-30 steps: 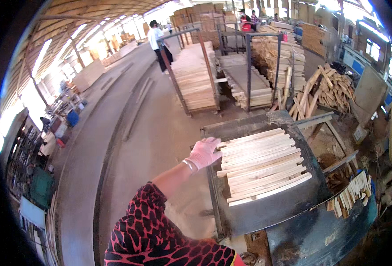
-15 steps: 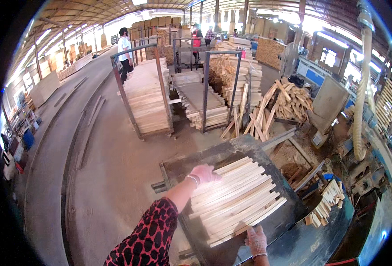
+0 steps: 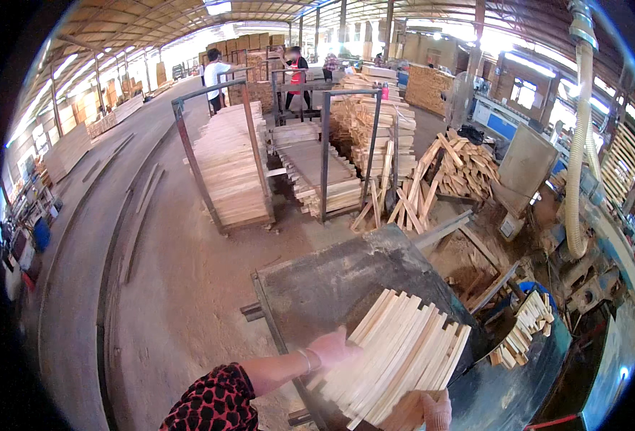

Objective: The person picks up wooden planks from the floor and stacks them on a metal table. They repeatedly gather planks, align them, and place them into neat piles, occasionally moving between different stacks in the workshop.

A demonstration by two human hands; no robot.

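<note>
A layer of pale wooden strips (image 3: 411, 337) lies side by side on a dark worktable (image 3: 325, 269), their ends uneven. Pressed against the left edge of the strips, my left hand (image 3: 333, 350) wears a thin, light glove; its fingertips reach over the wood and are partly blurred. My right hand (image 3: 437, 411), in a textured light glove, grips the strips at their near right side, its fingers partly hidden at the lower edge. The layer sits squeezed between both hands.
Shorter wood pieces (image 3: 526, 327) rest at the right of the table. Beyond stand stacked boards (image 3: 231, 172) in metal frames and a heap of offcuts (image 3: 465, 169). A ribbed hose (image 3: 583, 151) hangs at right beside machinery. Other people (image 3: 297, 79) stand at the back.
The strips have turned and shifted nearer and to the right on the table, with both hands moving along. More bare tabletop shows behind them. The people at the back have changed posture.
</note>
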